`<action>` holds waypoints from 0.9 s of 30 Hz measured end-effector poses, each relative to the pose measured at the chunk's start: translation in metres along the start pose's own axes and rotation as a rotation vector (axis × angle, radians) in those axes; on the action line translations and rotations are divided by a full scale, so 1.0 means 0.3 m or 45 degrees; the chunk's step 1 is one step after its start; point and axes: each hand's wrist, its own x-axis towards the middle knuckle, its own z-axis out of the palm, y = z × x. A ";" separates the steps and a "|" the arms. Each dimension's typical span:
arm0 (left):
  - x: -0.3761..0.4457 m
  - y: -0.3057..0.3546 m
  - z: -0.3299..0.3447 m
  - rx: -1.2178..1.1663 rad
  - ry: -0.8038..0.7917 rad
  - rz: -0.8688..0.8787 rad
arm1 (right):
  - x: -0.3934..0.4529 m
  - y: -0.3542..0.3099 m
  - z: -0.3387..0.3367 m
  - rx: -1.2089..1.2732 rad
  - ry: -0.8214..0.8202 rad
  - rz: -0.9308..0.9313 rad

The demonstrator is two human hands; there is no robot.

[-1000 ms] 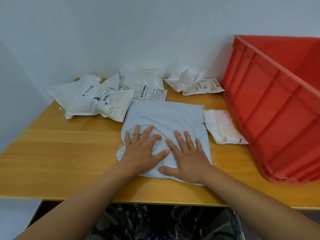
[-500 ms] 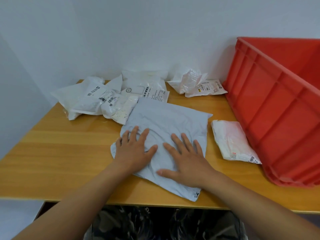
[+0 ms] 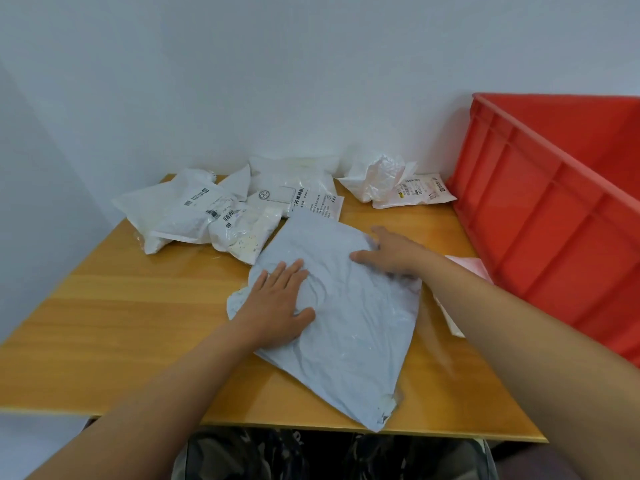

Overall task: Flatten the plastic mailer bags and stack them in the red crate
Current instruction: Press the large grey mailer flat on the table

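Note:
A large pale grey-blue mailer bag (image 3: 349, 327) lies wrinkled and skewed on the wooden table (image 3: 121, 313), one corner reaching the front edge. My left hand (image 3: 280, 303) presses flat on its left part with straight fingers. My right hand (image 3: 388, 251) lies on the bag's far right corner, fingers spread over the plastic. The red crate (image 3: 554, 216) stands at the right on the table. Its inside is mostly out of sight.
Several white mailer bags (image 3: 194, 213) are heaped at the back left, another printed one (image 3: 298, 195) behind the grey bag. A crumpled white bag (image 3: 377, 174) and a labelled one (image 3: 415, 194) lie by the wall. A pinkish bag (image 3: 467, 265) shows beside my right forearm.
The grey bag has turned and slid toward the front edge. My right hand has moved from its near part up to the far right corner. My left hand stays pressing on the left part.

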 end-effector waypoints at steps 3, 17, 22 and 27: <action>0.015 -0.012 -0.009 -0.024 -0.028 0.056 | 0.005 -0.015 -0.018 0.085 0.000 0.040; 0.126 0.048 -0.061 -0.387 0.182 -0.015 | 0.010 0.038 -0.005 0.343 -0.033 0.073; 0.139 0.093 -0.043 -0.104 0.082 -0.086 | -0.071 0.041 -0.019 -0.284 0.199 0.087; 0.162 0.053 -0.044 -0.010 0.036 -0.167 | -0.246 0.107 -0.085 -0.639 0.156 0.340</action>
